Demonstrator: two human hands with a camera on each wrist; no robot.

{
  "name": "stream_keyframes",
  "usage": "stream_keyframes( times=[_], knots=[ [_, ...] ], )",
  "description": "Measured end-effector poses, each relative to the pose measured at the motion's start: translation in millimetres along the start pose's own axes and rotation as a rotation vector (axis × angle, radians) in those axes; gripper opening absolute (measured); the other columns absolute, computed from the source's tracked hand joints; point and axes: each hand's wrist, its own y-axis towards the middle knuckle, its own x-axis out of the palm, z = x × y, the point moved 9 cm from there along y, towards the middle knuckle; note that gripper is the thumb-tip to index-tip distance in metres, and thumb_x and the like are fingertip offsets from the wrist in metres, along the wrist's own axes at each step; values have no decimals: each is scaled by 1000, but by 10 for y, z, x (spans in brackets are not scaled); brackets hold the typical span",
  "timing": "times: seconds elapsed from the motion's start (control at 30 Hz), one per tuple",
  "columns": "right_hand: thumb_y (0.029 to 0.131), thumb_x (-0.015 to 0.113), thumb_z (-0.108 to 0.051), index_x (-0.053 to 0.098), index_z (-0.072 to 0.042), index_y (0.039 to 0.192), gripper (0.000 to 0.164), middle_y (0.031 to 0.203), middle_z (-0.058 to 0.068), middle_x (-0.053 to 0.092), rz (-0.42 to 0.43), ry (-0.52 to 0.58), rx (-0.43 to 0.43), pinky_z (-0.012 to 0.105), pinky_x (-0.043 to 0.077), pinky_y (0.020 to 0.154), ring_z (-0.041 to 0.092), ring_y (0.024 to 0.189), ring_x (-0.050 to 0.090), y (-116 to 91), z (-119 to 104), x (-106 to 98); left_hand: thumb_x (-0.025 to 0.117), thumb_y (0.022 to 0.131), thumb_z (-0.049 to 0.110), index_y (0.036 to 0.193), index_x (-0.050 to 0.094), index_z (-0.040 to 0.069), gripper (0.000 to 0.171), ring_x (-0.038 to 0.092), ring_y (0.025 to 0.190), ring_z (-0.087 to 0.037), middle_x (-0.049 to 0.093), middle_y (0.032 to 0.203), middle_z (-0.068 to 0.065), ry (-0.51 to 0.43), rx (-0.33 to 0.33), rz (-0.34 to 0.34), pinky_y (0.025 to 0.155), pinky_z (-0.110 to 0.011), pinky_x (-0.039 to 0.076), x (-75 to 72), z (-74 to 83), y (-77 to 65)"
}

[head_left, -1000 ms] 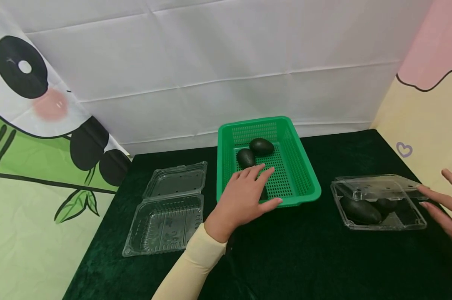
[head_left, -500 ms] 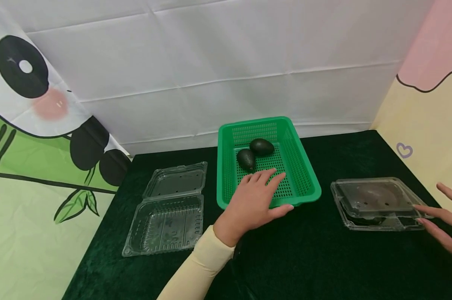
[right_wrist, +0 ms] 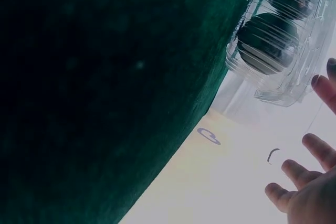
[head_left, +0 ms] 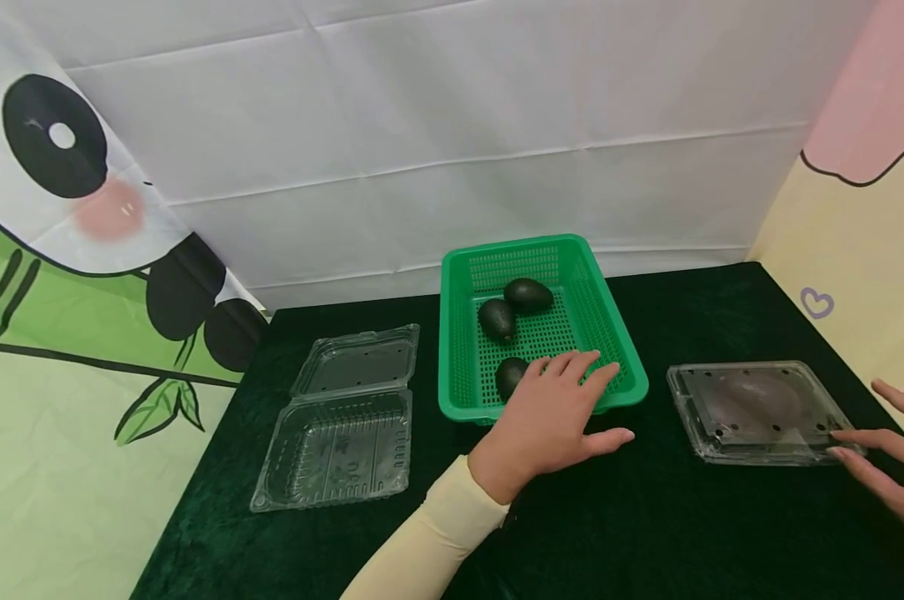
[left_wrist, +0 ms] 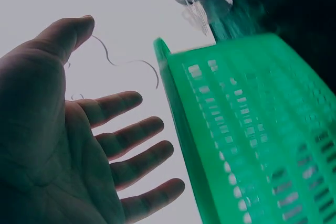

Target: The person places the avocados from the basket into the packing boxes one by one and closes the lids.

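My left hand hovers palm down over the front rim of a green plastic basket, fingers spread and holding nothing. Several dark avocados can be in there; three show: one at the back, one beside it, and one partly hidden by my hand. In the left wrist view the fingertips stay apart from the basket wall. At the right, the straight thumb and forefinger of my right hand touch the near right corner of a lidded clear clamshell box. Dark avocados sit inside it.
An open clear clamshell box lies at the left, its lid folded back. All stands on a dark green cloth-covered table. A white fabric backdrop hangs behind, with printed cloth at both sides.
The lid of the right box has come down flat over its avocados, the right hand's fingers lowering with it. My left hand has drifted right and toward me, uncovering the front avocado.
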Motion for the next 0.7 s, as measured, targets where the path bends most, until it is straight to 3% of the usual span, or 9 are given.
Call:
stream_keyframes(
  times=[0.13, 0.2, 0.33, 0.5, 0.6, 0.7],
  knots=[
    [104, 42, -62, 70, 13, 93, 81, 152, 40, 36, -7, 16, 19, 68, 0, 120, 48, 153, 16, 12, -3, 7, 42, 98, 74, 158, 42, 28, 76, 40, 145, -22, 41, 160, 0, 24, 33, 0, 116, -44, 37, 25, 167, 53],
    [106, 45, -56, 70, 13, 91, 75, 141, 43, 44, -5, 20, 23, 65, 1, 121, 46, 153, 18, 26, -19, 5, 40, 99, 74, 157, 44, 28, 74, 39, 146, -21, 42, 159, 1, 44, 52, 9, 116, -44, 36, 34, 253, 69],
    [109, 42, -50, 69, 14, 89, 72, 126, 44, 51, 8, 19, 20, 61, 5, 123, 43, 153, 21, 50, -55, -2, 37, 101, 71, 156, 47, 29, 70, 36, 147, -19, 44, 158, 3, 57, 102, 23, 118, -43, 34, 47, 442, 101],
    [111, 45, -38, 65, 15, 89, 61, 145, 42, 40, 9, 17, 53, 65, 5, 122, 51, 151, 21, 57, -45, 10, 35, 103, 69, 154, 48, 32, 64, 35, 148, -16, 44, 157, 8, 44, 163, 5, 118, -39, 33, 108, 660, 156],
    [109, 53, -16, 63, 14, 87, 38, 142, 43, 41, -2, 10, 76, 66, 6, 121, 53, 149, 22, 69, -26, 25, 36, 104, 68, 153, 50, 33, 62, 36, 146, -13, 46, 155, 10, 51, 194, -7, 117, -36, 33, 172, 754, 191],
    [104, 57, -4, 62, 12, 87, 24, 139, 43, 42, -21, -13, 96, 65, 7, 122, 53, 149, 23, 79, -8, 40, 37, 104, 66, 152, 49, 34, 59, 35, 147, -13, 46, 154, 10, 68, 244, -10, 120, -34, 29, 243, 850, 216]
  ],
)
